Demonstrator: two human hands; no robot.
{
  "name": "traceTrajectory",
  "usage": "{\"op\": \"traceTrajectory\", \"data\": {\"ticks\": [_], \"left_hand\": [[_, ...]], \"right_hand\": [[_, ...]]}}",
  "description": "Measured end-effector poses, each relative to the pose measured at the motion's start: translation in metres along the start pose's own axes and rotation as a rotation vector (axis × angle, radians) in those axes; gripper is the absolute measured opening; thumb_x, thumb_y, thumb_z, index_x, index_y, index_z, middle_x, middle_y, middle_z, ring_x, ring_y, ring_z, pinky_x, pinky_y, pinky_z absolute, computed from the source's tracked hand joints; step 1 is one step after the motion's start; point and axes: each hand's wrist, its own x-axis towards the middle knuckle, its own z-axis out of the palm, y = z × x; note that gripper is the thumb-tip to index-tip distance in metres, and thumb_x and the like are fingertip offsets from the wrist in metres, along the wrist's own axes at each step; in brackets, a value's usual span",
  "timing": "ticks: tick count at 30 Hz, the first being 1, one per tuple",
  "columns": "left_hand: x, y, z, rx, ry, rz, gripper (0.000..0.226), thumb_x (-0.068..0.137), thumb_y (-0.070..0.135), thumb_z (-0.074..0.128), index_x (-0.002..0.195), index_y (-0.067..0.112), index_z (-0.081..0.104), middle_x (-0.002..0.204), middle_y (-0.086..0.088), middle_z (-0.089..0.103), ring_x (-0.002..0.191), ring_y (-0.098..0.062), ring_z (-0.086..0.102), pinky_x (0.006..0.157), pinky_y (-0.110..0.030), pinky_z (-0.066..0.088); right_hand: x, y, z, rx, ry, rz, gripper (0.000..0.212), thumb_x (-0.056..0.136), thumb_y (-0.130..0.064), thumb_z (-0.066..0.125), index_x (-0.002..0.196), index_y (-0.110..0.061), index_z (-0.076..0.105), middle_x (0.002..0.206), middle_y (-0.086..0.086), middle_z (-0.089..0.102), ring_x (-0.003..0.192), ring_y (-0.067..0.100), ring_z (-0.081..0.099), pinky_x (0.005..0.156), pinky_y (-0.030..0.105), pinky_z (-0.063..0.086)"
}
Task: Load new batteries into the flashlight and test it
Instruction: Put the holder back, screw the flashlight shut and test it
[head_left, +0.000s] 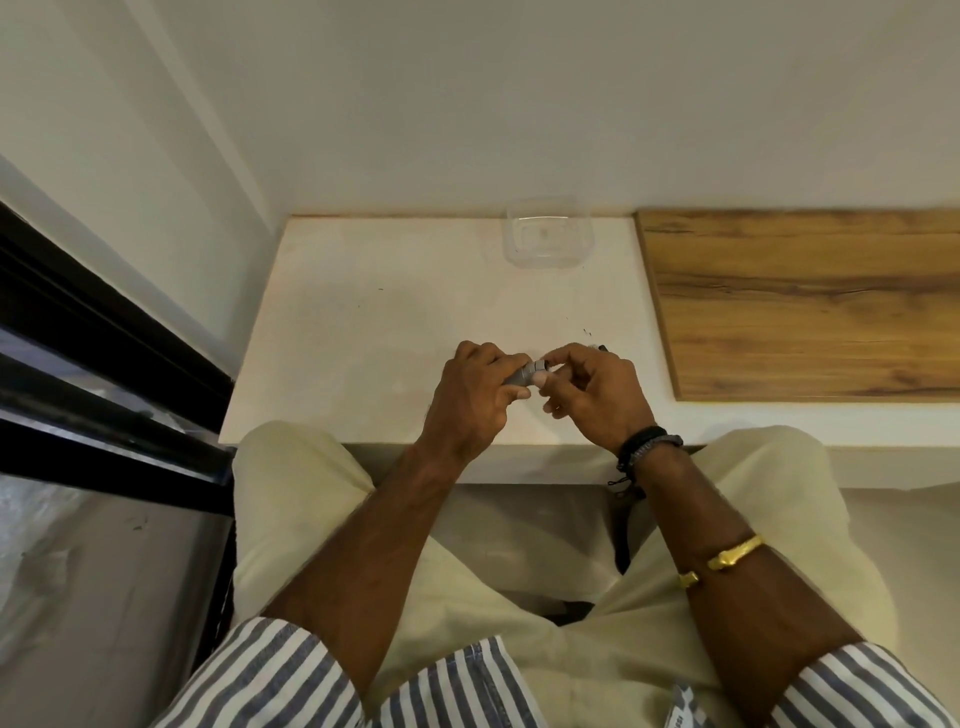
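**Held at both ends**

The small grey cylindrical metal flashlight (523, 375) sits between 2 hands, over the near part of the pale white tabletop (363, 322). The left hand (480, 387) wraps its curled fingers round the barrel and hides most of it. The right hand (587, 382) pinches the exposed ridged end between thumb and forefinger, with its other fingers loosely curled. A small dark object (602, 347) peeks out behind the right hand, too hidden to identify. A clear square plastic container (548, 234) stands at the far edge by the wall. A brown wood-grain board (800, 301) lies on the tabletop's right side. Black wristbands (647, 447) circle the right wrist, and a gold bracelet (732, 556) the forearm.
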Motion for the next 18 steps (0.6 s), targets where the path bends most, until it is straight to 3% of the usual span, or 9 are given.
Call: {"op": "traceTrajectory", "data": {"ticks": [3,5,7,9,12,15,18], "left_hand": [[-0.0006,0.0049,-0.0011,0.003,0.008,0.062,0.032,0.092,0.023,0.066,0.121,0.010,0.067,0.101,-0.009,0.070,0.095,-0.030,0.054,0.076,-0.044,0.050],[-0.0006,0.0069,-0.0013,-0.005,0.013,0.068,0.032,0.091,0.022,0.066,0.121,0.010,0.067,0.099,-0.009,0.070,0.094,-0.029,0.054,0.076,-0.043,0.050],[-0.0003,0.0054,-0.0002,-0.029,0.016,0.040,0.031,0.092,0.021,0.065,0.121,0.011,0.067,0.101,-0.009,0.069,0.095,-0.028,0.053,0.076,-0.042,0.050],[-0.0003,0.0033,0.0015,-0.037,0.004,0.004,0.031,0.093,0.020,0.064,0.122,0.010,0.067,0.106,-0.011,0.070,0.098,-0.028,0.054,0.079,-0.044,0.052],[0.0003,0.0002,0.0028,-0.039,-0.003,-0.036,0.032,0.093,0.022,0.065,0.123,0.008,0.066,0.109,-0.012,0.070,0.099,-0.028,0.055,0.080,-0.047,0.052],[0.0000,0.0019,0.0022,-0.038,-0.001,-0.001,0.030,0.093,0.023,0.065,0.119,0.010,0.067,0.104,-0.009,0.070,0.096,-0.026,0.054,0.078,-0.044,0.051],[0.0007,0.0044,0.0007,-0.016,0.005,0.042,0.029,0.093,0.022,0.065,0.119,0.010,0.067,0.102,-0.008,0.070,0.095,-0.027,0.054,0.077,-0.040,0.048]], "right_hand": [[-0.0014,-0.0035,0.0019,-0.165,0.088,0.082,0.057,0.092,-0.066,0.053,0.074,-0.014,0.068,0.056,-0.004,0.067,0.044,0.004,0.065,0.052,0.022,0.054],[-0.0017,-0.0036,0.0027,-0.195,0.116,0.099,0.064,0.089,-0.075,0.047,0.073,-0.016,0.068,0.055,-0.005,0.066,0.042,0.005,0.064,0.051,0.023,0.054],[-0.0012,-0.0027,0.0014,-0.080,0.065,0.077,0.048,0.089,-0.068,0.058,0.096,-0.022,0.069,0.073,-0.005,0.072,0.053,0.007,0.070,0.052,0.025,0.059],[0.0002,-0.0009,-0.0012,-0.005,-0.010,0.006,0.031,0.091,-0.045,0.072,0.117,-0.030,0.064,0.094,-0.005,0.071,0.068,0.011,0.074,0.058,0.027,0.063],[0.0006,0.0017,-0.0002,-0.033,-0.014,-0.085,0.024,0.092,-0.022,0.074,0.115,-0.025,0.069,0.095,-0.003,0.072,0.072,0.010,0.073,0.063,0.033,0.065],[0.0010,0.0009,0.0013,-0.082,0.031,-0.045,0.020,0.095,-0.033,0.070,0.104,-0.016,0.071,0.075,-0.002,0.073,0.062,0.006,0.071,0.067,0.036,0.064],[0.0008,-0.0009,0.0017,-0.240,0.069,-0.003,0.044,0.096,-0.054,0.057,0.088,-0.012,0.068,0.063,0.000,0.071,0.058,0.016,0.069,0.071,0.043,0.060]]}}
